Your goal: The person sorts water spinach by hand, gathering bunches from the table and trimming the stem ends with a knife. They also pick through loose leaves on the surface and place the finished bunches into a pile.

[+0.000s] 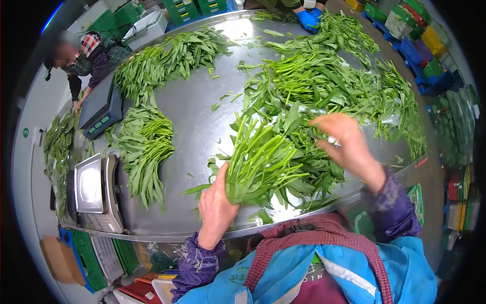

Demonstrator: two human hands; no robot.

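My left hand [217, 205] is wrapped round the lower left side of a bunch of leafy green stems [260, 162], held over the near part of the metal table [195, 126]. The cut stem ends point up and to the right. To the right of the bunch, my right hand [347, 144] hovers above loose greens, its thumb and fingers apart with nothing between them. Loose leaves [316, 175] lie under and beside the bunch. Beyond it is a large heap of stems [309, 76].
Greens lie in piles at the left [144, 147] and back left [167, 61]. Two scales [91, 185] [101, 109] stand at the left. A co-worker [86, 58] is at the far left; another's blue-gloved hands [309, 20] are at the back. Crates [91, 253] sit below the table.
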